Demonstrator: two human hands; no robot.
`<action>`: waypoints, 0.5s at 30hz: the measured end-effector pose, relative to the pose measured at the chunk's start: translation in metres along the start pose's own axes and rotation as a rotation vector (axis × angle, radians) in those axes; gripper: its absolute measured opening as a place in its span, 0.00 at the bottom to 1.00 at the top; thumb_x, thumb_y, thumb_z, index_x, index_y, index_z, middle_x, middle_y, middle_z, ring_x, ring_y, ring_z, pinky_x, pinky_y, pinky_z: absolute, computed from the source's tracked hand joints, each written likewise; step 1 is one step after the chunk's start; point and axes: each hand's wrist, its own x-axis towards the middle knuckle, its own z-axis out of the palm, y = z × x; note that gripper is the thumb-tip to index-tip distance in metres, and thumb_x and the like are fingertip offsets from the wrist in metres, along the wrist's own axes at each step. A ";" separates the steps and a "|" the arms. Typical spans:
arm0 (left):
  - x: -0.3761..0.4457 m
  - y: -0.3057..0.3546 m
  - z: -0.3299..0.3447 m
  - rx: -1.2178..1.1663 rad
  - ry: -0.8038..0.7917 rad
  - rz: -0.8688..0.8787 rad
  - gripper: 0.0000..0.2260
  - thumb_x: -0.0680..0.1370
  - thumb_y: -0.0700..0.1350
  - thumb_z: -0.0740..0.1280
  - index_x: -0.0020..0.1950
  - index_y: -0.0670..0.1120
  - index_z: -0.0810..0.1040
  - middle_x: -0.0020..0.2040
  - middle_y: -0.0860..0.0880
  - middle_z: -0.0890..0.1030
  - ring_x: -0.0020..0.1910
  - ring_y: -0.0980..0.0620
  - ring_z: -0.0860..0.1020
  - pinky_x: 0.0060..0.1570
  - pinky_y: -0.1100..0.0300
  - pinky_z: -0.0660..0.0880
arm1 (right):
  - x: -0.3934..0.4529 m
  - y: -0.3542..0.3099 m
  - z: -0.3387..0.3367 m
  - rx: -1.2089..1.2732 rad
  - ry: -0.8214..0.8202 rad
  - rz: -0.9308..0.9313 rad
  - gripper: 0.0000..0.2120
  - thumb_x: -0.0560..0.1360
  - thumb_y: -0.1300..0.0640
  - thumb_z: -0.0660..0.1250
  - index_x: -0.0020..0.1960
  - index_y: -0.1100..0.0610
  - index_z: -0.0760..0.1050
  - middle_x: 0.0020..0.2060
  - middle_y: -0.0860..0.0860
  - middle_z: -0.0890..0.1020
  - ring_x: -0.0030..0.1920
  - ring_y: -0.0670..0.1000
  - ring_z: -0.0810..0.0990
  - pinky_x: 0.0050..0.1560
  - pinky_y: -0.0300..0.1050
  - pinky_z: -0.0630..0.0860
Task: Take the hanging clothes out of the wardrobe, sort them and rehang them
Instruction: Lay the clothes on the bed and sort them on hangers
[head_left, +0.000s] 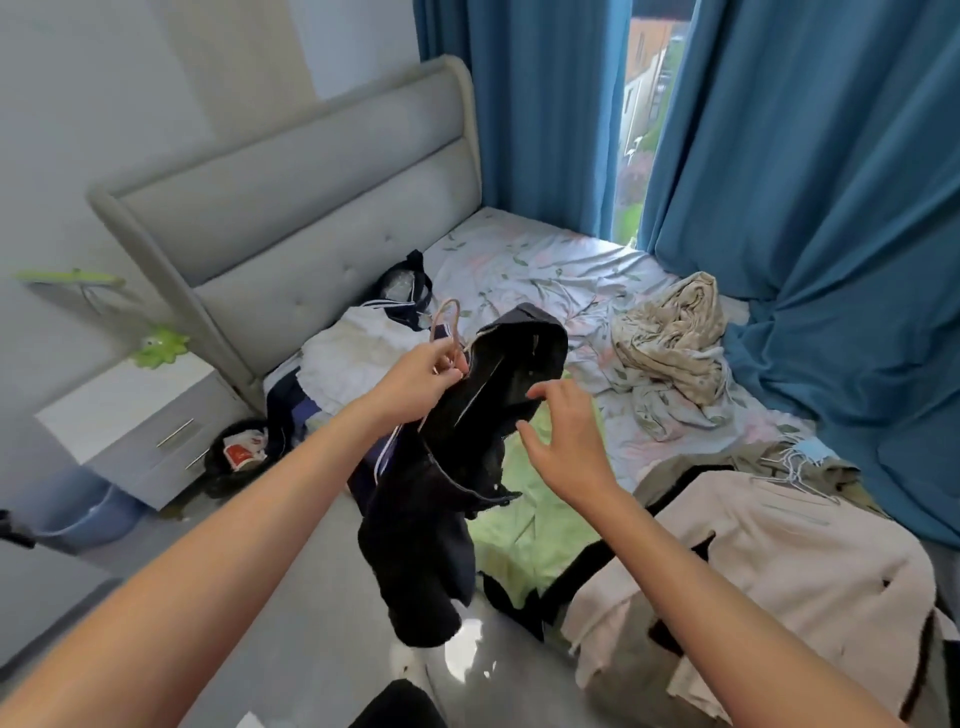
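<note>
A black hooded jacket (457, 457) hangs in the air over the bed's edge on a pink wire hanger (448, 325). My left hand (421, 382) grips the hanger's neck, just below the hook. My right hand (563, 436) hovers beside the jacket's hood with fingers spread and relaxed, holding nothing. On the bed lie a green garment (524, 499), a pale pink and black garment (769, 561), a white and navy garment (353, 353) and several loose white wire hangers (795, 470). The wardrobe is out of view.
The bed (524, 260) has a floral sheet, a crumpled beige blanket (675, 338) and a grey padded headboard (291, 208). Blue curtains (810, 182) hang behind it. A white nightstand (130, 421), a blue bin (88, 514) and a black bag (234, 452) stand at the left.
</note>
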 end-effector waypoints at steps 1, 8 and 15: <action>-0.006 0.001 -0.006 0.017 0.007 0.012 0.04 0.83 0.39 0.65 0.52 0.44 0.79 0.44 0.50 0.77 0.44 0.50 0.74 0.51 0.52 0.72 | 0.007 -0.007 -0.004 -0.057 0.053 -0.016 0.16 0.76 0.57 0.72 0.62 0.53 0.73 0.59 0.47 0.74 0.61 0.52 0.71 0.66 0.49 0.71; -0.034 -0.036 -0.051 0.074 0.045 0.098 0.11 0.83 0.38 0.65 0.49 0.54 0.81 0.45 0.56 0.79 0.45 0.62 0.77 0.49 0.54 0.72 | 0.056 -0.029 0.006 -0.297 0.019 -0.037 0.31 0.76 0.45 0.74 0.76 0.48 0.68 0.75 0.52 0.70 0.78 0.58 0.63 0.77 0.59 0.61; -0.046 -0.117 -0.115 0.003 0.055 0.130 0.11 0.83 0.40 0.68 0.52 0.57 0.83 0.49 0.59 0.80 0.49 0.53 0.78 0.57 0.49 0.76 | 0.069 -0.074 0.089 -0.140 -0.229 0.089 0.22 0.79 0.41 0.69 0.35 0.52 0.66 0.28 0.49 0.75 0.33 0.53 0.75 0.36 0.52 0.68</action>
